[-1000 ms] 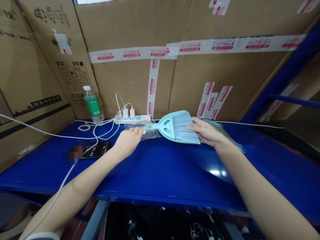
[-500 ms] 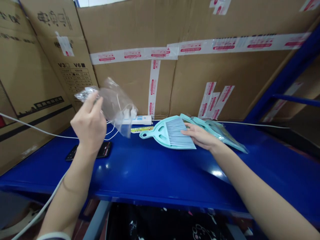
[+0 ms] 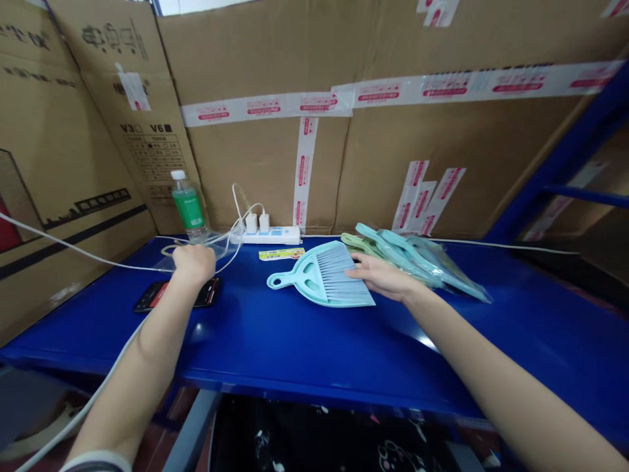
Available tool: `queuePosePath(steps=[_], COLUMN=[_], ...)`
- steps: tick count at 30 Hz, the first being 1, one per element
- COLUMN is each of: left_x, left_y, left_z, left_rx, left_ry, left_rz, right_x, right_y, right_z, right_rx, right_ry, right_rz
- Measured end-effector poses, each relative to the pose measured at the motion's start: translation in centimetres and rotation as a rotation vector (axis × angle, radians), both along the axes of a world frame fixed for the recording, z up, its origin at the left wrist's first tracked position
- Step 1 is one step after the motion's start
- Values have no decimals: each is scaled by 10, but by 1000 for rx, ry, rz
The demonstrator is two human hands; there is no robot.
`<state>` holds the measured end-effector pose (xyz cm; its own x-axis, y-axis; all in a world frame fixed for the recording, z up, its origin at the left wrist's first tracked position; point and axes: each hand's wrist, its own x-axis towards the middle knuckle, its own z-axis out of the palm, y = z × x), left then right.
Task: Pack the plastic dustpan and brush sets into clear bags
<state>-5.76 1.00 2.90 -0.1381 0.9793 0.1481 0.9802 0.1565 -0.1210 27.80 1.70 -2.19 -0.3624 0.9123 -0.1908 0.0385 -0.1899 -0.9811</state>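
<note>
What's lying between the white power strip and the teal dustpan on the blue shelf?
A small yellow paper label lies flat on the blue shelf between the power strip and the dustpan; the head view shows it.

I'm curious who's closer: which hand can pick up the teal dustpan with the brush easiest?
Probably the right. The right hand touches the bristles of the light teal plastic dustpan-and-brush set, while the left hand sits far off on the clear plastic bag.
</note>
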Motion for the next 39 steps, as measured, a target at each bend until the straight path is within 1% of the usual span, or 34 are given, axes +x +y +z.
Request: queuePosePath(steps=[3, 4, 5, 6, 7, 9, 12, 13, 15, 17, 19, 21, 23, 26, 28, 29, 31, 34, 36, 39], left_x=[18, 25, 32, 40, 48, 64, 81, 85, 90, 92, 92, 90, 89, 87, 87, 86, 86, 86, 86, 87], left_y=[-13, -18, -23, -27, -30, -32, -30, -28, -26, -25, -25, -25, -25, -25, -25, -25, -25, -26, -26, -28], left_z=[7, 10, 12, 13, 12, 5, -14, -20, -30, -34, -33, -31, -29, -30, -31, -32, -33, -34, -34, -33], left_rx=[-11, -8, -3, 13, 41, 55, -4, -25, -69, -105, -138, -155, -135, -93, -85, -80, -57, -27, -28, -51], left_ry=[63, 88, 153, 212, 252, 293, 267, 260, 245, 233, 228, 228, 234, 257, 279, 288, 298, 301, 298, 294], left_rz=[31, 24, 13, -24, -97, -270, -560, -621, -685, -696, -692, -694, -708, -743, -761, -770, -792, -836, -858, -864], right_x=[-2, -2, -1, -1, 0, 3, 6, 6, 7, 9, 11, 14, 18, 22, 24, 26, 30, 34, 34, 30], right_y=[-2, -2, -3, -3, -4, -4, -4, -4, -4, -4, -5, -6, -5, -3, 2, 4, 10, 19, 23, 25], right_z=[3, 3, 4, 5, 6, 7, 7, 7, 9, 12, 16, 20, 22, 18, 9, 4, -8, -21, -24, -24], right_rx=[-37, -42, -42, -38, -30, -1, 63, 90, 168, 281, 434, 624, 837, 1158, 1290, 1311, 1296, 1265, 1250, 1217], right_ry=[-89, -117, -144, -173, -207, -290, -440, -498, -625, -737, -820, -883, -943, -1071, -1199, -1265, -1367, -1424, -1440, -1468], right_rz=[-16, -15, -11, -2, 11, 40, 73, 74, 57, 34, 18, -20, -102, -257, -325, -340, -344, -331, -339, -366])
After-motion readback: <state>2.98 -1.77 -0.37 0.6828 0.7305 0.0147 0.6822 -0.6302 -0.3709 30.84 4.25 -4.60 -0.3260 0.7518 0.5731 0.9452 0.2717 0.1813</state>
